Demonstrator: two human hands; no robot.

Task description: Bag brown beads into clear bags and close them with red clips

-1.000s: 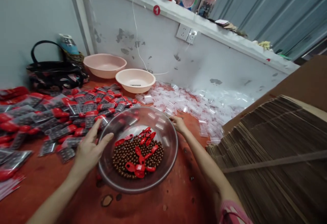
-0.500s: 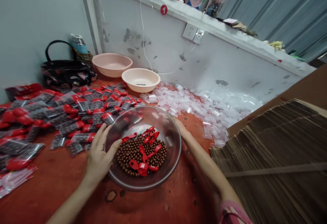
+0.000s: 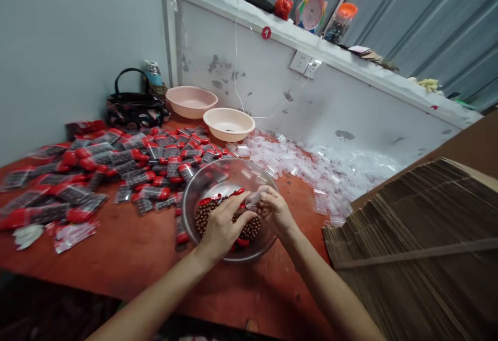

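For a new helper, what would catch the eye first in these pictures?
Most likely the mass of red-capped packets covering the left of the table, then the clear bowl at the centre, where the left hand and right hand meet around a small clear bag above brown beads. To the right lie a drift of clear bags and a stack of flattened cardboard.

Desk: red-painted desk (image 3: 116, 268) is stretching beneath the hands (image 3: 227, 227)
Under hands: clear bowl (image 3: 190, 211) is sitting
Left: red-ended packets (image 3: 116, 167) are lying
Beyond: pink basins (image 3: 229, 124) are standing
Right: clear plastic bags (image 3: 295, 164) are lying
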